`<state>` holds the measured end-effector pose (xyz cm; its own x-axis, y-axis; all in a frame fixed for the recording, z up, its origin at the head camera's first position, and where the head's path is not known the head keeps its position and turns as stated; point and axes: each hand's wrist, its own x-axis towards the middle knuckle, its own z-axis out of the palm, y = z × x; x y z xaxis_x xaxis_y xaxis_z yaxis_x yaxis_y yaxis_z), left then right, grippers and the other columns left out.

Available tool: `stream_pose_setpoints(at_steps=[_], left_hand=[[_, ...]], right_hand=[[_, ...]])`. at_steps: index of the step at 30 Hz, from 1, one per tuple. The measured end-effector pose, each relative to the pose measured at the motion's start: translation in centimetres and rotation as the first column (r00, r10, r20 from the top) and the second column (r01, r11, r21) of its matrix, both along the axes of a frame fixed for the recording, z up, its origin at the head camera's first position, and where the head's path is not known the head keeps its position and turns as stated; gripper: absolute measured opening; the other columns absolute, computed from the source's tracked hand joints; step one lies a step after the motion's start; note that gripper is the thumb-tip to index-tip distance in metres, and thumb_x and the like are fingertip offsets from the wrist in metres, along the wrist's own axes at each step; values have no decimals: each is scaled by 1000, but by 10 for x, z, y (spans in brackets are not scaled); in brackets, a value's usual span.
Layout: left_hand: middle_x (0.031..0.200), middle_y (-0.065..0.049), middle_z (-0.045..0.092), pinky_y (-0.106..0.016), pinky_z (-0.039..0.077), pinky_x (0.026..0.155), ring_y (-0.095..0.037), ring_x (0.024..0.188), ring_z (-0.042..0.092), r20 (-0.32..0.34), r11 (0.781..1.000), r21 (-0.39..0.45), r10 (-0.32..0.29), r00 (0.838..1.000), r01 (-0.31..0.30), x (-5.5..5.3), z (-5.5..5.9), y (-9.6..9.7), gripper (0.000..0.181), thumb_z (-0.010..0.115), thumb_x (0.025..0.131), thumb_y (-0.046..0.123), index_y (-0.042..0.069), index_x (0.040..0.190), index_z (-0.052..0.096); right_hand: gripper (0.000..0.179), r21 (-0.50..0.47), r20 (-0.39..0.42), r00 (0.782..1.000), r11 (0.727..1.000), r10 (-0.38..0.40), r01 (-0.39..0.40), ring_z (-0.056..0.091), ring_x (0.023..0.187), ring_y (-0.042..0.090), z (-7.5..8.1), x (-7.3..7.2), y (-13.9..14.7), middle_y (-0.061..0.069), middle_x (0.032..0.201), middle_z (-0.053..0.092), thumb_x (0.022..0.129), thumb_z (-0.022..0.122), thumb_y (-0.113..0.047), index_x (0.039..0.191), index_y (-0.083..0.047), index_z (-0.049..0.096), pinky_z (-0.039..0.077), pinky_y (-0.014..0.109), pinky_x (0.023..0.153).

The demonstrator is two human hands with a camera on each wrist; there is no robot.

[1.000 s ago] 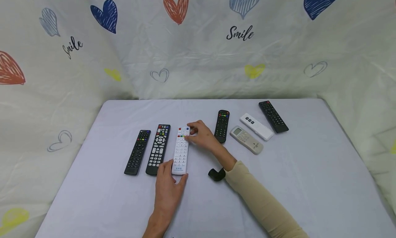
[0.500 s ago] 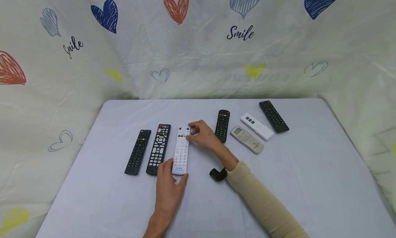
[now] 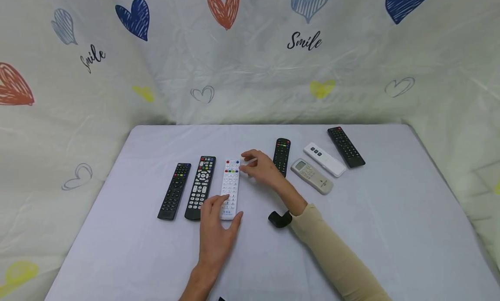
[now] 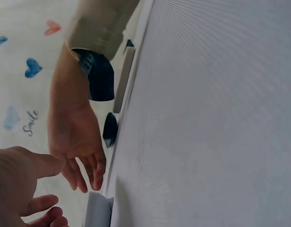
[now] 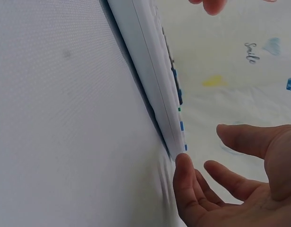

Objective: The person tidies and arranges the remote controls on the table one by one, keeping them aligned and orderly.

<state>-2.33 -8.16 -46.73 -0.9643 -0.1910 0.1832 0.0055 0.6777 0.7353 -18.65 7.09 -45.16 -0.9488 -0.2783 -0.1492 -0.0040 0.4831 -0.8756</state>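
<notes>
A white remote control [image 3: 230, 181] lies lengthwise on the table, colored buttons at its far end. Over its near end is my left hand [image 3: 216, 229], fingers bent loosely and thumb spread to the right; the fingers hide part of the buttons. Beside the far right edge hovers my right hand [image 3: 263, 168], its thumb and fingers apart with nothing between them. The right wrist view shows this hand [image 5: 240, 179] near the end of the white remote [image 5: 155, 75]; whether a fingertip touches it I cannot tell. Left of it lies a black remote with white buttons [image 3: 201, 183].
Another black remote [image 3: 173, 192] lies far left. At the right are a small black remote [image 3: 281, 155], a beige air-conditioner remote [image 3: 311, 176], a slim white remote [image 3: 324, 160] and a black remote [image 3: 345, 147]. A heart-printed curtain [image 3: 258, 66] hangs behind the table [image 3: 371, 231].
Both hands have let go of the white remote. The left hand has shifted up over its near end, and the right hand has drawn slightly to the right. The remotes stay in place.
</notes>
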Motion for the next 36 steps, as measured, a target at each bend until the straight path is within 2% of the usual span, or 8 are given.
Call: stream_pose_setpoints(at_steps=[6,13,17,20,25,28,33,36], left_hand=[[131,-4,56,-40,50,106,-18,127,52,-71,997,41,-59,996,62,-7,0,8,54,89,83,18,11,132,67],[131,-5,56,-43,51,110,-20,129,53,-91,994,46,-99,991,104,-16,3,15,48,85,87,14,10,131,67],[129,-4,57,-37,57,94,-21,122,56,-85,990,45,-130,988,135,-21,3,19,44,82,89,10,11,131,68],[127,-3,57,-29,54,79,-23,112,59,-91,986,40,-159,983,163,-24,3,24,42,80,90,9,11,130,68],[126,-5,59,-24,52,76,-24,103,61,-126,977,46,-202,971,209,-30,3,30,41,79,91,7,9,130,68],[126,-7,59,-25,53,77,-23,104,62,-113,972,61,-218,969,226,-33,3,34,40,78,91,6,8,130,67],[126,-8,59,-25,53,77,-22,101,61,-65,964,88,-245,967,250,-38,0,39,39,76,93,7,7,132,66],[128,-8,58,-24,52,77,-21,101,60,-41,959,96,-263,964,266,-41,-2,42,39,75,95,8,7,133,65]], right_hand=[[44,-43,-30,999,999,-26,24,68,114,31,4,-3,9,15,133,66,100,70,-21,140,-7,61,57,32,79],[40,-118,-68,995,991,-77,68,71,111,32,9,-8,20,17,129,66,100,69,-18,137,-4,62,60,33,83],[41,-151,-89,990,984,-105,90,71,108,32,9,-9,27,19,127,66,101,68,-16,138,-1,60,61,37,85],[41,-175,-87,988,978,-129,113,71,108,32,10,-10,33,19,127,66,101,68,-16,139,-1,60,61,44,89],[39,-201,-85,982,968,-170,150,69,108,34,12,-12,43,20,129,65,102,66,-16,138,-2,60,59,49,92],[39,-192,-80,979,967,-186,168,69,108,33,13,-12,48,20,130,65,102,66,-16,139,-3,60,59,46,92],[39,-173,-77,969,961,-233,217,66,106,26,12,-13,55,18,130,65,103,65,-17,139,-3,60,58,30,86],[38,-184,-83,963,954,-255,237,64,105,25,13,-15,60,18,129,65,103,65,-16,138,-2,60,57,26,83]])
